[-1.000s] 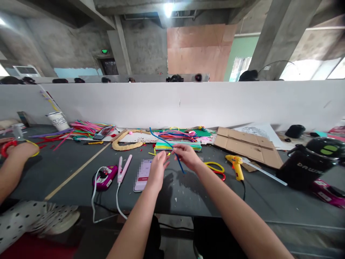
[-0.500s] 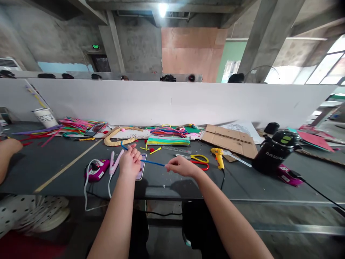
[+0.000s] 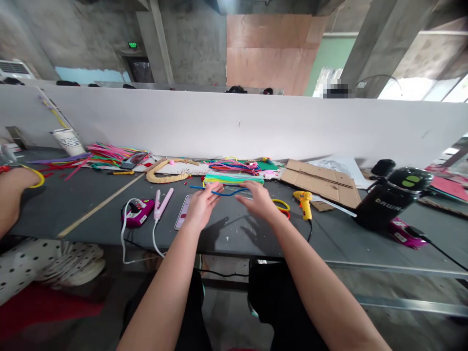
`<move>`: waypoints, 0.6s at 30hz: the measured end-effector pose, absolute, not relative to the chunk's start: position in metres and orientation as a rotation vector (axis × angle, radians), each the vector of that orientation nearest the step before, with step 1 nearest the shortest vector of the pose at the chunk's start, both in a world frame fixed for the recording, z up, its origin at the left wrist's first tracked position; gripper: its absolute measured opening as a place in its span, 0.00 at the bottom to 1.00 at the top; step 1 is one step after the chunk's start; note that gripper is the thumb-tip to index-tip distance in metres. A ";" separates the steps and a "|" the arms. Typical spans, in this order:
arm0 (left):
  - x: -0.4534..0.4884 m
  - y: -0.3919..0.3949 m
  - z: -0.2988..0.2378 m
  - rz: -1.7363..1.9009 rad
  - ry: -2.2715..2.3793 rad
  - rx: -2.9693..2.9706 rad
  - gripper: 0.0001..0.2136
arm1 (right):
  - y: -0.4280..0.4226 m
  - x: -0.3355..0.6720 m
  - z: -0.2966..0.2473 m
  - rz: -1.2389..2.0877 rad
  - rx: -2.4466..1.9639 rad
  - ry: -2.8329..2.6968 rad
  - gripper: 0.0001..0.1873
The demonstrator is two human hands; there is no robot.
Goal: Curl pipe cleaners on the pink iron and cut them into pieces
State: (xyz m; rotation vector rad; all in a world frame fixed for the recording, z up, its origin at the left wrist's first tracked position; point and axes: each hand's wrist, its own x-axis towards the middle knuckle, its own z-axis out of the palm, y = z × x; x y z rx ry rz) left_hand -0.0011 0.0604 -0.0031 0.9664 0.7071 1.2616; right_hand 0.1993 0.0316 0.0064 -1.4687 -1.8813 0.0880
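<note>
Both my hands hold a blue pipe cleaner [image 3: 226, 193] just above the dark table [image 3: 91, 200]. My left hand [image 3: 202, 207] pinches its left part, with the end sticking out to the left. My right hand [image 3: 258, 199] grips its right part; the stem sags in a shallow curve between them. Right behind my hands lies a flat stack of green and coloured pipe cleaners [image 3: 234, 179]. A phone [image 3: 182, 219] lies under my left wrist.
A pink hair straightener [image 3: 163, 203] and a magenta device [image 3: 139, 213] lie left of the phone. A yellow glue gun [image 3: 304, 200], scissors [image 3: 281, 207], cardboard [image 3: 323, 179] and a black kettle [image 3: 395, 198] sit to the right. Another person's arm [image 3: 12, 190] is at the far left.
My hands moved closer together and farther onto the table. The blue pipe cleaner, stretched straight between them before, now bows in a shallow curve.
</note>
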 end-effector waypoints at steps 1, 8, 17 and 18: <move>0.006 0.059 -0.004 1.268 0.691 1.047 0.18 | 0.030 0.188 0.006 0.139 -1.399 -1.952 0.22; -0.024 0.076 -0.004 1.257 1.234 1.574 0.25 | 0.024 0.161 0.015 0.268 -1.320 -1.968 0.17; -0.147 0.102 -0.028 0.354 2.474 1.769 0.23 | 0.021 0.195 0.017 0.482 -1.357 -1.947 0.21; -0.148 0.103 -0.030 0.352 2.476 1.782 0.24 | 0.020 0.195 0.017 0.498 -1.349 -1.956 0.22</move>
